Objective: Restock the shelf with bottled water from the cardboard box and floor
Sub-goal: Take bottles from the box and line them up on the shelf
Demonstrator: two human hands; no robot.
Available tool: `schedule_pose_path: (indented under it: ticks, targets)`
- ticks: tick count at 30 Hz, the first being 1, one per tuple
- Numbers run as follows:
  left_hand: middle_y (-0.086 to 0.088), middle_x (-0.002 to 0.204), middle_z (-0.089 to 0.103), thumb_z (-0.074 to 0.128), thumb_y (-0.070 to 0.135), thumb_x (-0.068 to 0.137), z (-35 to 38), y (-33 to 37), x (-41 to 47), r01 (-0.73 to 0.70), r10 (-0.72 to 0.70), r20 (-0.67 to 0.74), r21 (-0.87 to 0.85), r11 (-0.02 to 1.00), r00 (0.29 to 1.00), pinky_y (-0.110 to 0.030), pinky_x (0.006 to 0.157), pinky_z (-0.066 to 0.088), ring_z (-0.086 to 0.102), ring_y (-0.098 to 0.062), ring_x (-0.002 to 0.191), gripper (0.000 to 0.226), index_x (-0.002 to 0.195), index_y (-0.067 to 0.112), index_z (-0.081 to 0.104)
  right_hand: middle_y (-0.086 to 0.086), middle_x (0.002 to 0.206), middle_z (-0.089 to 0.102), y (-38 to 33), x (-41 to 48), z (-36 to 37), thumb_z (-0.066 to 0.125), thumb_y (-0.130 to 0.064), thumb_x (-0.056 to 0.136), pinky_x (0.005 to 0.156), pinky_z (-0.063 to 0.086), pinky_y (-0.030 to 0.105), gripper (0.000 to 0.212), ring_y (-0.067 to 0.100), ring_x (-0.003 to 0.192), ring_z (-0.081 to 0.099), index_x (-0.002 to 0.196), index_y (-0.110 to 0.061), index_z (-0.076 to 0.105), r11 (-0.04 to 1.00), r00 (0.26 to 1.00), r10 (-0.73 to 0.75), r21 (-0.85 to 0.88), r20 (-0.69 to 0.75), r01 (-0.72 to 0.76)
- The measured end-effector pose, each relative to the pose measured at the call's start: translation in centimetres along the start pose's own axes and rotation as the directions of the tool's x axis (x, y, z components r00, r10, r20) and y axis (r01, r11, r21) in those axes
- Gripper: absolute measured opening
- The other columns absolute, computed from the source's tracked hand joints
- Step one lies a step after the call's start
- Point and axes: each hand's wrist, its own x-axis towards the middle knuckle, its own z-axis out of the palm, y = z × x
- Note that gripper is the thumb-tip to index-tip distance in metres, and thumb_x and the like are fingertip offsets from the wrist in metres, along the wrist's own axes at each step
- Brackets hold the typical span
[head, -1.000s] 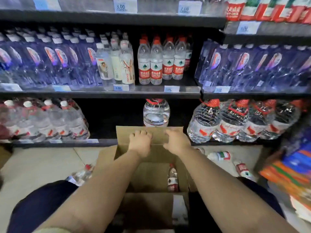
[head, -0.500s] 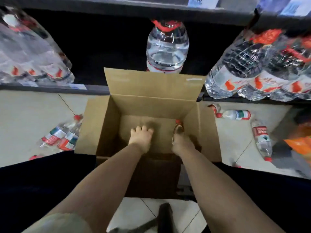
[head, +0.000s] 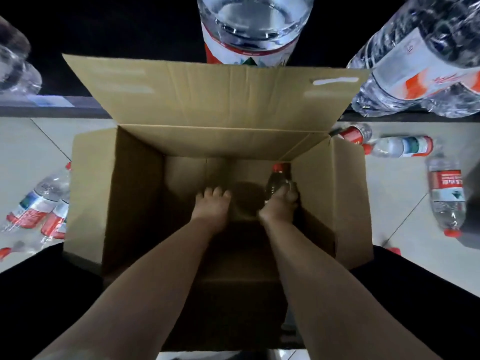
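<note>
- Since half a second ago the view has dropped closer over the cardboard box, which now fills most of the frame. A second ago both hands were up on its far flap.
- Both hands now reach deep inside the box, set apart from each other.
- The right hand has closed its fingers round the lower body of the small bottle, which half a second ago it was only reaching. The bottle stands by the box's right wall, red cap towards the far side.
- The left hand holds nothing, fingers loosely extended near the box floor; whether they touch it is unclear.
- The bottle's label is lost in shadow and blur.
- The large jug on the shelf is cut off at the top edge, as are the wrapped big bottles on the right.
- The loose bottles on the floor lie on their sides: the left pair is smeared by motion, and on the right one bottle lies near another.
</note>
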Motion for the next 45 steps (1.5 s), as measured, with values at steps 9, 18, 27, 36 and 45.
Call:
schedule_pose_path:
  ticks: [9,18,27,36,45]
  targets:
    - [-0.009,0.139,0.043,0.053,0.032,0.091,0.5,0.0,0.5,0.034,-0.036,-0.048,-0.054,0.998,0.998,-0.049,0.106,0.032,0.037,-0.032,0.129,0.053,0.14,0.02,0.037,0.014,0.138,0.051,0.7,0.6,2.0,0.082,-0.01,0.07,0.102,0.045,0.038,0.097,0.033,0.123,0.053,0.146,-0.015,0.022,0.954,0.986,0.038,0.287,0.163,-0.084]
    - [-0.007,0.131,0.049,0.051,0.03,0.09,-3.7,0.5,-2.9,0.079,-0.084,-0.188,-0.035,0.996,0.979,-0.046,0.099,0.034,0.042,-0.03,0.123,0.043,0.131,0.02,0.043,0.002,0.104,0.068,0.1,-2.4,-3.4,0.077,-0.009,0.07,0.091,0.051,0.037,0.043,0.022,0.097,0.064,0.107,-0.022,0.06,0.863,0.904,-0.162,0.502,0.396,-0.066]
    - [-0.008,0.13,0.049,0.054,0.03,0.088,-13.1,0.8,-13.1,0.086,-0.082,-0.402,-0.01,0.996,0.912,-0.048,0.102,0.033,0.041,-0.031,0.123,0.047,0.132,0.021,0.041,0.014,0.101,0.073,-1.1,-12.2,-12.7,0.071,-0.006,0.045,0.091,0.051,0.055,0.071,0.035,0.094,0.069,0.113,-0.022,0.063,0.672,0.807,-0.435,0.74,0.4,-0.004]
    - [-0.007,0.132,0.048,0.058,0.017,0.083,-24.6,3.4,-24.3,0.075,-0.02,-0.666,0.054,0.996,0.746,-0.045,0.099,0.035,0.042,-0.03,0.124,0.054,0.134,0.02,0.04,0.008,0.086,0.072,-2.0,-25.1,-25.2,0.072,-0.001,0.077,0.067,0.057,0.035,0.037,0.021,0.074,0.07,0.112,-0.006,0.061,0.473,0.664,-0.716,0.849,0.214,0.237]
    - [-0.005,0.125,0.051,0.053,0.032,0.087,-34.8,5.0,-31.3,0.01,0.054,-0.848,0.07,0.997,0.528,-0.045,0.098,0.034,0.044,-0.03,0.117,0.045,0.13,0.022,0.044,0.013,0.109,0.068,-3.6,-32.2,-35.7,0.078,0.004,0.072,0.079,0.055,0.044,0.054,0.031,0.098,0.067,0.115,-0.016,0.051,0.276,0.643,-0.739,0.78,-0.201,0.562]
